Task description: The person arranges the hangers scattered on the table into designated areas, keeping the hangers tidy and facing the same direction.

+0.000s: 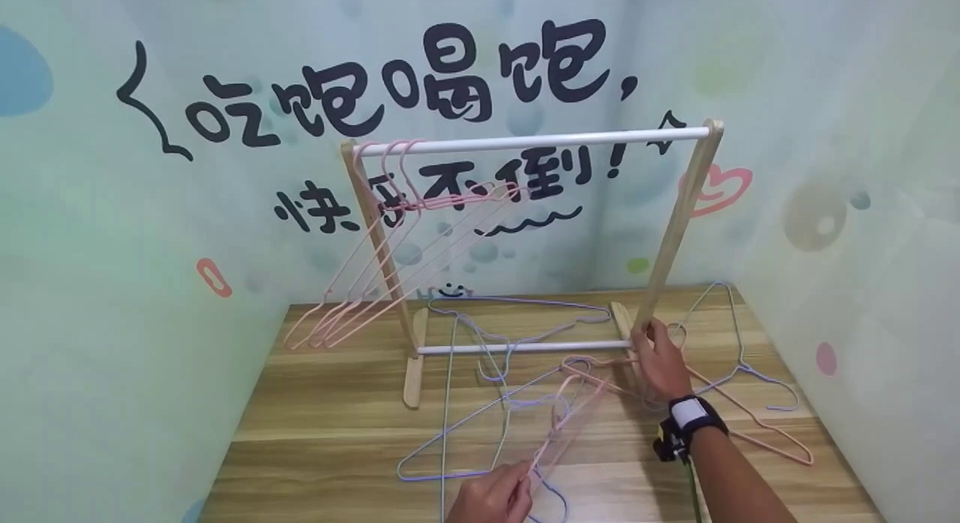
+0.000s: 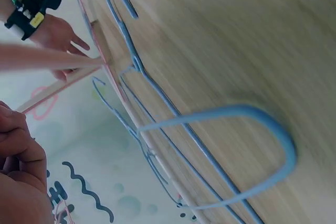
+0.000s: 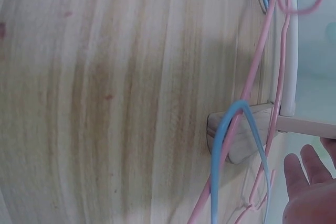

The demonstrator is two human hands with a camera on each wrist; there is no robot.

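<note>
Pink hanger (image 1: 541, 452) in the pinched fingers of the left hand (image 1: 491, 497), low in front of the rack (image 1: 536, 140), with its far end pointing up towards the rack's lower rail; whether it is clear of the hangers below it, I cannot tell. The right hand (image 1: 664, 365) touches the foot end of the rack's right post, its fingers loosely extended along the wood rather than curled round it. Just in front of the rack, a blue hanger (image 1: 450, 476) lies beneath the held one, overlapping others. Another pink hanger (image 1: 807, 455) stretches from the rack's right foot out to its right, near a second blue hanger (image 1: 742, 367) lying there. At the left end of the rack's top bar hang several pink hangers (image 1: 407, 179), bunched together. Behind the rack stands a wall (image 1: 795, 95) with dark lettering. The step in hand looks like bringing one more hanger to the bar, with the right hand perhaps bracing the rack. By that reading, the next move calls for raising the hook above the top bar without snagging the loose hangers.
</note>
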